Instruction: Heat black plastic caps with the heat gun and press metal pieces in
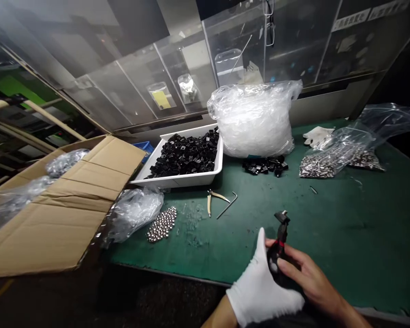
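Lower right of frame: left hand in a white glove, forearm entering from bottom centre, thumb raised and pressed against the lower end of a black fitting with a red band. Right hand, bare, reaches in from the lower right, fingers curled together around the fitting's body; both hands grip it, upright, above the green bench mat. Nearest items, upper left of the hands: side cutters and a hex key, lying apart on the mat. Further left, steel balls. Top centre, a white tray holds black square parts.
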`<state>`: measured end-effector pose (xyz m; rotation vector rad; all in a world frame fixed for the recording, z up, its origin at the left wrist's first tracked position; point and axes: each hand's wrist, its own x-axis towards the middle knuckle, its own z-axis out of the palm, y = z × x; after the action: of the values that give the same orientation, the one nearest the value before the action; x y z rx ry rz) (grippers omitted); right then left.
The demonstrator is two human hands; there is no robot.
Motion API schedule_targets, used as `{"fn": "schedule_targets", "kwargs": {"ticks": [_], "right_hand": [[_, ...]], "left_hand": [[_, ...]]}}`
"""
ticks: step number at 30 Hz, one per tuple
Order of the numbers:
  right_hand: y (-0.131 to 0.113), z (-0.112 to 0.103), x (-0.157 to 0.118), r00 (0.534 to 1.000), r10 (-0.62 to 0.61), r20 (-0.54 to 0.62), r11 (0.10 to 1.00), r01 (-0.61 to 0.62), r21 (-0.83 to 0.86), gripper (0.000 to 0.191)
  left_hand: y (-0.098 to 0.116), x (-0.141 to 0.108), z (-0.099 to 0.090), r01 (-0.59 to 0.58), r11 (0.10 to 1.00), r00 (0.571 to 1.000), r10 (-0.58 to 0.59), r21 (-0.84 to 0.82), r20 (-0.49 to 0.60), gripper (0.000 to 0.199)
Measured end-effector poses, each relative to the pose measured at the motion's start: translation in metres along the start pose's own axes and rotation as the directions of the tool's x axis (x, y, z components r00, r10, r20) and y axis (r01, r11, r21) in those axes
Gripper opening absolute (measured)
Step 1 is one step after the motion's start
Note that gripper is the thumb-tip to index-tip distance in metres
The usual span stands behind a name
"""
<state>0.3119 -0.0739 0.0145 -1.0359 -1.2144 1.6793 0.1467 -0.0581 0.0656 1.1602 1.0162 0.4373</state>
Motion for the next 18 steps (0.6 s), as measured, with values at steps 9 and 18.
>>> {"fn": "schedule_targets", "kwargs": {"ticks": [9,18], "right_hand": [[0.007,-0.008,-0.013,0.973,-0.151,-0.177,0.957,0.098,-0.274,0.05],[-0.006,-0.012,-0.03,0.917,-0.373,-0.146,0.826,0.256,-0.502,0.039]], "left_hand": [[0.032,0.037,-0.099,0.334,0.22,0.868,0.307,0.916,-0.39,0.042],[0.039,0.081,-0.121,0.358,0.079,0.914,0.174,0.93,-0.367,0.034]]}}
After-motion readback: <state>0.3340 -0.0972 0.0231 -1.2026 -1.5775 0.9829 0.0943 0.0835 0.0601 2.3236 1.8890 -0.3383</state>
